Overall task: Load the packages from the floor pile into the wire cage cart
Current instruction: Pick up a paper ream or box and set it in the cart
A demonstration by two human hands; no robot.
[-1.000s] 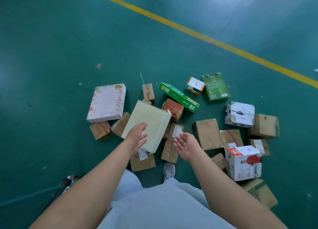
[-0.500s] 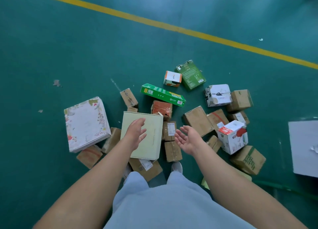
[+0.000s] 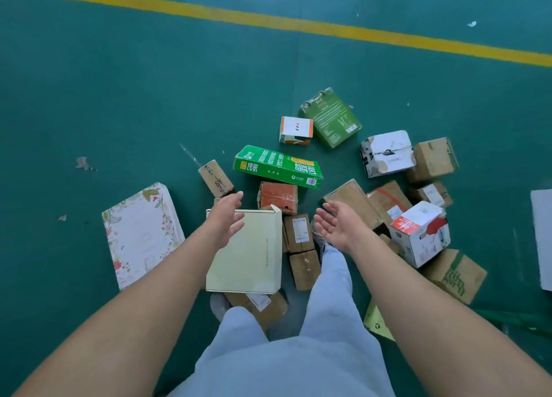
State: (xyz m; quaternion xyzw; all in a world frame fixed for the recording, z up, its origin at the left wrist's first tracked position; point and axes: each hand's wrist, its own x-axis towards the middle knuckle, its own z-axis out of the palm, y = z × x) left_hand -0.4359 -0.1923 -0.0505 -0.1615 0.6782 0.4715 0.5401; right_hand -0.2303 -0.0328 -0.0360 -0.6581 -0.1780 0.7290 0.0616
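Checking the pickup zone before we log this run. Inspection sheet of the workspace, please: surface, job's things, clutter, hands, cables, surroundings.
Surface: green floor, scuffed, with a yellow line across the top.
Job's things: pile of packages on the floor, among them a cream flat box, a floral flat box, a long green box, an orange-taped box, a red-and-white carton and plain brown boxes. Wire cage cart: not in view.
Clutter: small scraps on the floor.
Hands: left hand open above the cream flat box; right hand open, palm up, holding nothing.
Cables: nothing seen.
Surroundings: grey panel at the right edge.
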